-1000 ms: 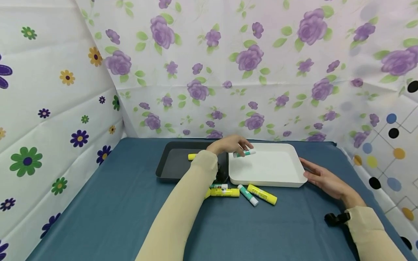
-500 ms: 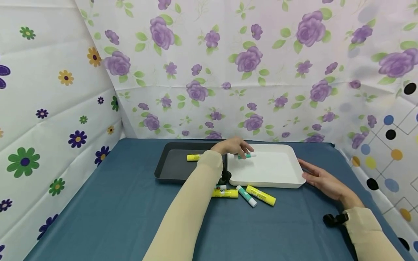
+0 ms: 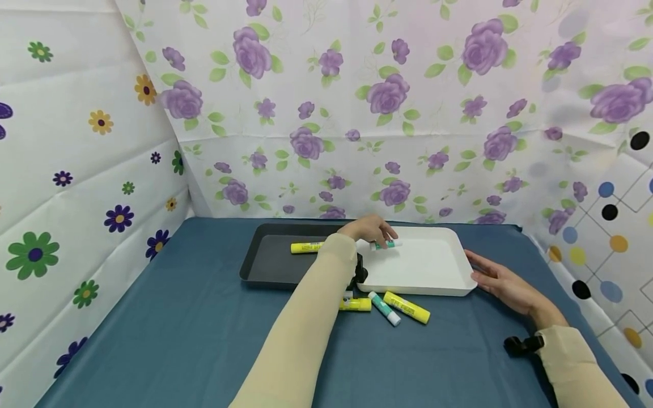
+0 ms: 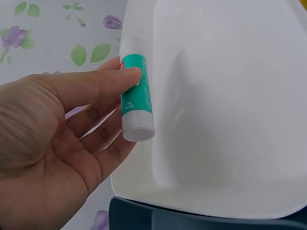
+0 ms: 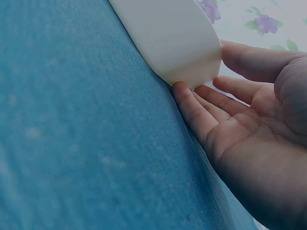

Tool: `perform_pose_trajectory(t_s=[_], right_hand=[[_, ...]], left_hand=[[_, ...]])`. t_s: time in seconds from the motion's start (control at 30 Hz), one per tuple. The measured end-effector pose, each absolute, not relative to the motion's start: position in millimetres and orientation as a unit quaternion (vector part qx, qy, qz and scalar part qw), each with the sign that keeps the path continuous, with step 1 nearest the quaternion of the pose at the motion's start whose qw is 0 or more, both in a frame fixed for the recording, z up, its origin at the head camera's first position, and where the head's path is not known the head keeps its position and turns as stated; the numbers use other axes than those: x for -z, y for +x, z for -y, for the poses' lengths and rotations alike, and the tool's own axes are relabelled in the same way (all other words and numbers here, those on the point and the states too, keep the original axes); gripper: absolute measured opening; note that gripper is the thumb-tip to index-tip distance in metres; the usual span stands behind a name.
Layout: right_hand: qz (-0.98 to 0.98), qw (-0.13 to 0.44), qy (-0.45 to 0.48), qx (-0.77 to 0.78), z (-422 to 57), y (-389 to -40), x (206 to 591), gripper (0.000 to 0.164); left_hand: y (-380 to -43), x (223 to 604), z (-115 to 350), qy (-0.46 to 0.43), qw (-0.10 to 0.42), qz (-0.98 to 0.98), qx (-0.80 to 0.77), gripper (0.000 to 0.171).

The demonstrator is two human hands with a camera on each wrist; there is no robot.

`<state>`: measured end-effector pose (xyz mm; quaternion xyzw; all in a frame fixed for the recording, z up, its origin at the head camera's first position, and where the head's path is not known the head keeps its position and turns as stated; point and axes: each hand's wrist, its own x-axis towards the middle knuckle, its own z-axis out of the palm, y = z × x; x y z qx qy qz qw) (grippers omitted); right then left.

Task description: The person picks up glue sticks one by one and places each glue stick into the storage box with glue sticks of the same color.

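Note:
Between thumb and fingers, my left hand (image 3: 369, 229) pinches a green glue stick with white ends (image 4: 136, 96), over the left part of the white tray (image 3: 428, 263). In the left wrist view the thumb lies across the label. My right hand (image 3: 507, 281) touches the white tray's right end; its thumb and fingertips rest against the outer wall in the right wrist view, with the fingers mostly straight. A yellow glue stick (image 3: 304, 247) lies in the dark grey tray (image 3: 267, 263), its right end overlapped by the left sleeve.
In front of the trays lie another green glue stick (image 3: 384, 309) and a yellow tube-shaped stick (image 3: 407, 307). A further yellow stick (image 3: 357, 305) is partly hidden by the left forearm. Blue cloth (image 3: 178, 323) covers the table; floral curtains (image 3: 316, 113) stand behind.
My left hand has moved slightly right and down with the green glue stick, closer over the white tray. More of the yellow stick in the dark tray shows. My right hand stays at the tray's end.

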<state>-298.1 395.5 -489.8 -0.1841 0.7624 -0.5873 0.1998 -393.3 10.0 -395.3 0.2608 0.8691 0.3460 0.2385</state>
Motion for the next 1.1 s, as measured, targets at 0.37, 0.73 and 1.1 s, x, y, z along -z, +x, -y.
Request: perform_pose_trajectory(t_s=[0.37, 0.73, 1.1], right_hand=[[-0.763, 0.199, -0.177, 0.588, -396, -298, 490, 0.07], [-0.76, 0.201, -0.181, 0.59, -396, -299, 491, 0.07], [-0.763, 0.201, -0.178, 0.588, -397, -300, 491, 0.07]], left_hand=[[-393, 405, -20, 0.262, 0.249, -0.872, -0.33, 0.037], [-403, 419, -31, 0.234, 0.25, -0.897, -0.28, 0.034], [-398, 417, -30, 0.23, 0.247, -0.894, -0.296, 0.039]])
